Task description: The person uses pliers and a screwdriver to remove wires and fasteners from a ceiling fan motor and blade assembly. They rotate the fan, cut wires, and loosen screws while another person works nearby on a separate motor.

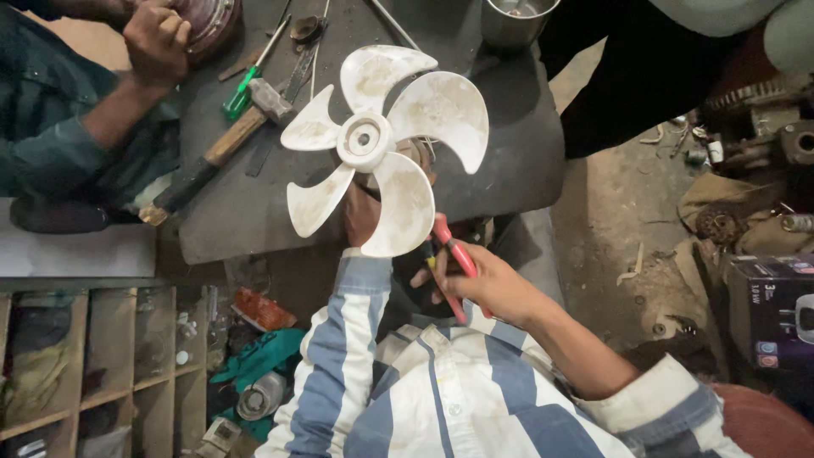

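A dusty white five-bladed plastic fan blade (pixel 373 140) is held up over a dark metal workbench (pixel 500 161). My left hand (pixel 360 216) is under it, mostly hidden by a blade, and grips something behind the hub that I cannot make out. My right hand (pixel 485 287) is just below the lowest blade, closed on red-handled pliers (pixel 449 254) whose jaws are hidden behind that blade. Both my sleeves are striped blue and white.
Another person's hand (pixel 157 41) rests on a round reddish part at the top left. A wooden-handled hammer (pixel 242 123), a green screwdriver (pixel 240 95) and a steel cup (pixel 513 19) lie on the bench. Wooden compartments (pixel 93 365) sit lower left, a dark box (pixel 773 315) right.
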